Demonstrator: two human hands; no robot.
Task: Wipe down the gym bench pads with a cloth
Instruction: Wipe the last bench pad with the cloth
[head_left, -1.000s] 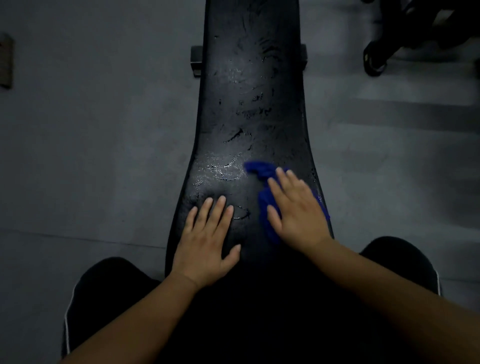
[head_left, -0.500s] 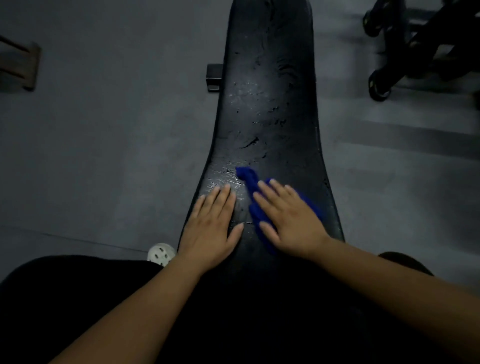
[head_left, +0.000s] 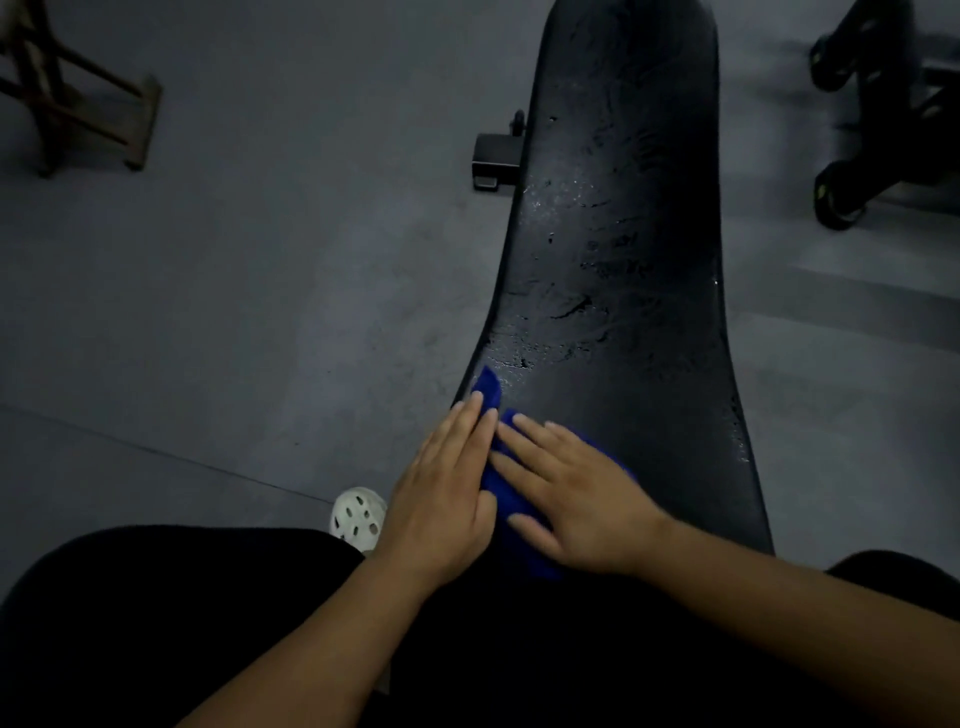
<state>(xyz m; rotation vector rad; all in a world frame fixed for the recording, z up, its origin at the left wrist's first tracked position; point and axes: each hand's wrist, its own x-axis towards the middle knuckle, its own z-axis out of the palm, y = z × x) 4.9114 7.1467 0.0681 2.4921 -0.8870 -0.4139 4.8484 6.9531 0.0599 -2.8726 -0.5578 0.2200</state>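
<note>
Cloth (head_left: 506, 499) slid to pad's (head_left: 623, 270) L edge, under flat R hand (head_left: 579, 501); L hand (head_left: 441, 499) flat.

no readable text, labels (too dim)

You wear black legwear (head_left: 156, 623) and a white, hole-dotted clog (head_left: 358, 519); your forearms (head_left: 311, 639) are bare down to left hand (head_left: 441, 499) and right hand (head_left: 582, 504).

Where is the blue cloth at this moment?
In the head view, the blue cloth lies on the near left edge of the bench pad, under the right hand, with the left hand close beside it.
</note>
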